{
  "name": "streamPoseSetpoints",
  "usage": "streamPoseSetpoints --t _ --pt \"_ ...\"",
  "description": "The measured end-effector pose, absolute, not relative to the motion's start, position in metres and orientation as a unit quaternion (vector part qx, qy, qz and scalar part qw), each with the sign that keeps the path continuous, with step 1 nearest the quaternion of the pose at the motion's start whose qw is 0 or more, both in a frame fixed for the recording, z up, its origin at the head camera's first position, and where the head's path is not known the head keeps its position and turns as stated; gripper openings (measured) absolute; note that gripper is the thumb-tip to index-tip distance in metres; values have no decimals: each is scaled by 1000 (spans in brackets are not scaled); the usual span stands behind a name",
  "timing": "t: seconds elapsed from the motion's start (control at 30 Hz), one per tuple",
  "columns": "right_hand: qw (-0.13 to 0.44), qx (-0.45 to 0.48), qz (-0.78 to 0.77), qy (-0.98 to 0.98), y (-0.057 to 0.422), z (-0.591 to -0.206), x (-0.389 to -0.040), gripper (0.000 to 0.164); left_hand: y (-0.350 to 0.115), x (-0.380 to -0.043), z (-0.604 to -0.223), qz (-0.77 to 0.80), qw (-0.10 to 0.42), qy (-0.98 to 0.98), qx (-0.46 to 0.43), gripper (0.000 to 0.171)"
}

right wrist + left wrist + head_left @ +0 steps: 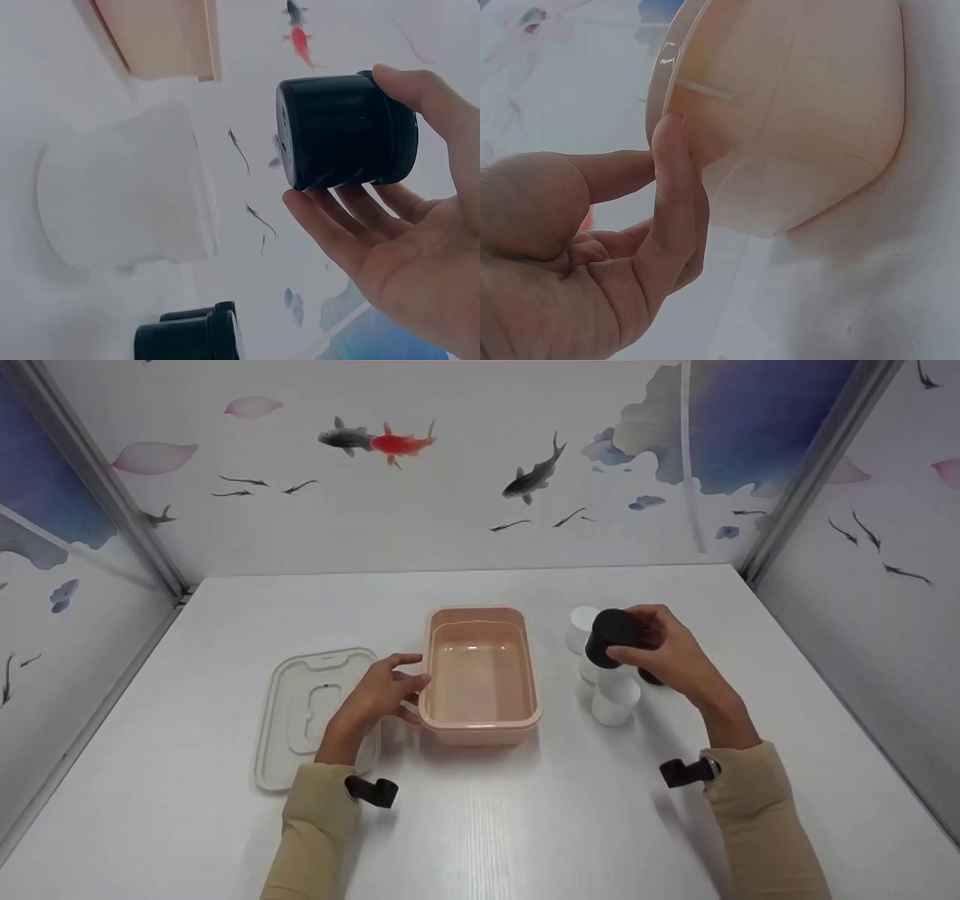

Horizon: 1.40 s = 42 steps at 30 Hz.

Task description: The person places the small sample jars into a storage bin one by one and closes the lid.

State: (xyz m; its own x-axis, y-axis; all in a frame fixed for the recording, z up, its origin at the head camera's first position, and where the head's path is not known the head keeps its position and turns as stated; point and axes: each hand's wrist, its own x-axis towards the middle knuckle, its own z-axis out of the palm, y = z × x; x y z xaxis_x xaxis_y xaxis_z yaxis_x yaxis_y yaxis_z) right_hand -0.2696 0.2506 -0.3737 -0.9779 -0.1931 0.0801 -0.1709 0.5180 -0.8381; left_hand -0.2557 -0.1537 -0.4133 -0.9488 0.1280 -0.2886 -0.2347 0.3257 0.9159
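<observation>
In the head view, a peach plastic box stands open at the table's middle. My left hand is at its left side, the thumb and fingertips bent against the rim, as the left wrist view shows. My right hand grips a black cylindrical jar, raised off the table, with the thumb on its wider end band and fingers along the other side. Below the jar stands a translucent white cup; in the right wrist view the cup and jar are apart.
A pale lid lies flat left of the box, partly under my left forearm. Behind the white cup stand other white containers, partly covered. Black jars sit near the cup. Printed wall panels enclose the table.
</observation>
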Motion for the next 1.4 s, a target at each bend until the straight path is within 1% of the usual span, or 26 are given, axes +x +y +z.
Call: streamPoseSetpoints --t 0.13,0.27,0.37,0.5,0.73,1.0,1.27,1.4 --pt "6 -91 -486 869 233 -375 -271 78 -155 -256 -412 578 158 800 -31 56" --pt "-13 -84 -515 853 218 -375 -271 77 -155 -255 -413 586 156 795 -23 56" --pt "-31 -90 -536 839 208 -372 -273 77 -155 -255 -414 590 155 792 -19 56" --pt "-35 -105 -541 834 192 -368 -281 77 -155 -255 -414 588 152 794 -21 55" --pt "5 -144 -527 838 163 -363 -297 74 -155 -256 -416 585 152 796 -25 55" --pt "41 -151 -499 852 134 -349 -308 74 -153 -256 -416 584 156 796 -32 55" --pt "71 -198 -495 843 119 -343 -321 72 -152 -256 -417 603 150 783 -22 56" --pt "90 -199 -494 842 109 -343 -329 71 -155 -255 -416 609 151 778 -19 56"
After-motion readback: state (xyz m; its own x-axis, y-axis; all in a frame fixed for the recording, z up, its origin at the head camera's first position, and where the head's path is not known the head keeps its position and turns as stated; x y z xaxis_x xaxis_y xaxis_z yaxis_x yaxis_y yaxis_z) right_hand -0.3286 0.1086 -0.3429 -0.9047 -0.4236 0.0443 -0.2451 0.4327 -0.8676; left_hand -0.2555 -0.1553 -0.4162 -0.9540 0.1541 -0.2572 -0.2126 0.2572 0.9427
